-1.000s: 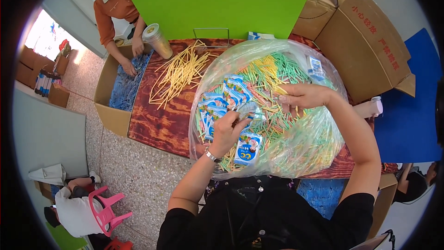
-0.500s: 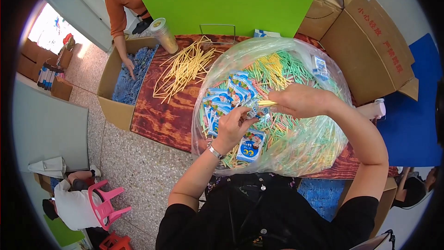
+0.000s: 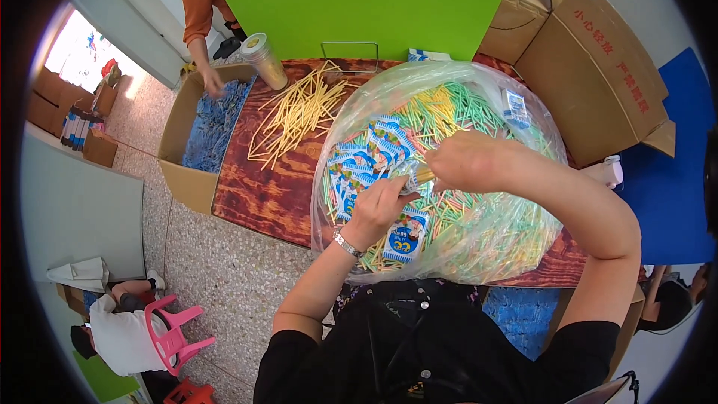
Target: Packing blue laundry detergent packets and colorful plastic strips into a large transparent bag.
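Over a big clear plastic bag (image 3: 351, 108) full of short pastel sticks (image 3: 490, 209), my two hands meet. My left hand (image 3: 376, 211), a metal watch band on its wrist, pinches a small clear printed packet (image 3: 413, 182). Bent in from the right, my right hand (image 3: 470, 161) is closed on a few yellow sticks (image 3: 425, 175), their ends at the packet's mouth; its fingertips are mostly hidden behind the hand. Several blue-and-white printed packets (image 3: 351, 172) lie on the sticks to the left, and a single packet (image 3: 406, 236) lies nearer me.
Left of the bag, long yellow sticks (image 3: 303, 112) are heaped on the reddish wooden table (image 3: 262, 198), beside stacked clear cups (image 3: 265, 63). Another person's hand (image 3: 213, 84) is over a carton (image 3: 183, 176) of blue material. A large open carton (image 3: 583, 75) stands at the right.
My right hand has turned and moved slightly left and down, bringing the yellow sticks closer into the packet. The other person's hand has lifted toward the carton's far end.
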A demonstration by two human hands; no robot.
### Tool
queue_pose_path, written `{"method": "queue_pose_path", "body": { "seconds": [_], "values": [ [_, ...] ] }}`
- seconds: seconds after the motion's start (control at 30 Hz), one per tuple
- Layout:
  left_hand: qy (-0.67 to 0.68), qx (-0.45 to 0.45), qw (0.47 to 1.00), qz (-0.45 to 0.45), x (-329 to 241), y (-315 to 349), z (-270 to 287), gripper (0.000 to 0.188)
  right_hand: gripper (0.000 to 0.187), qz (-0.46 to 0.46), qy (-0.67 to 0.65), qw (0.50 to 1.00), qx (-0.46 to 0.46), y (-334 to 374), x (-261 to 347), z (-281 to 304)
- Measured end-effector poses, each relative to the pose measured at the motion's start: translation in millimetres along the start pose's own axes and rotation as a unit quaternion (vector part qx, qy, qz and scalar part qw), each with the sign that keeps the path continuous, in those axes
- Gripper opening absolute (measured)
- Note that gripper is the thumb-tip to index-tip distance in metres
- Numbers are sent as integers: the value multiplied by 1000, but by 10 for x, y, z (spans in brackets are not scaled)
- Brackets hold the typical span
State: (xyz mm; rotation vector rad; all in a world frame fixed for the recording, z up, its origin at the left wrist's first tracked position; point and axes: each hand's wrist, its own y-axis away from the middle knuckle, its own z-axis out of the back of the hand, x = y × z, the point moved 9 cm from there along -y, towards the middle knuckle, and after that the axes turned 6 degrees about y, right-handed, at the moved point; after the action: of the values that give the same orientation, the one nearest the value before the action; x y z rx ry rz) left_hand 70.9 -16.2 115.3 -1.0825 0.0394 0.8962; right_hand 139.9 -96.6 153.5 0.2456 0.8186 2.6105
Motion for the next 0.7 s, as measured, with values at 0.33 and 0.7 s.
{"method": "queue_pose_path", "body": {
  "seconds": [0.33, 0.7],
  "values": [
    [73, -12, 997, -10, 62, 95, 61, 44, 36, 113, -146, 914, -360, 288, -68, 209],
    [101, -70, 965, 231, 529, 719, 776, 40, 21, 80, -223, 856, -459, -122, 360, -178]
  ]
}}
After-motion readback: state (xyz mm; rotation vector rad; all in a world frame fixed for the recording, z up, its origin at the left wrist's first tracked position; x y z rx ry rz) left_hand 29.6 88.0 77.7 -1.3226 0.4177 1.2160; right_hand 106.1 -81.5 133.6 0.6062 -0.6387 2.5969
